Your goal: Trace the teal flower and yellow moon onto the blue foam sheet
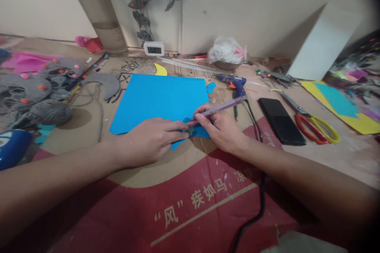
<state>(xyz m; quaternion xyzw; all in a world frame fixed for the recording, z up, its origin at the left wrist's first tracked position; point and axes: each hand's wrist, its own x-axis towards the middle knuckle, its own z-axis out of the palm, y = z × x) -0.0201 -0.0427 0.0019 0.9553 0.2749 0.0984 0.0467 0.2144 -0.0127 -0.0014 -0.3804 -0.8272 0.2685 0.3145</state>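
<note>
Right hand (221, 128) fingers pinch purple pen (221, 107), long axis up-right, tip at small dark teal cutout (191, 130); left hand (154, 138) fingers flat, pinning it on blue paper sheet (160, 101).

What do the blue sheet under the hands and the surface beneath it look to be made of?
Blue sheet: likely craft foam or card, matte, flat, evenly coloured, cleanly cut edges. Surface: flattened cardboard, dull brown with red printing and white characters, scuffed. The pen in the right hand looks like translucent purple plastic.
</note>
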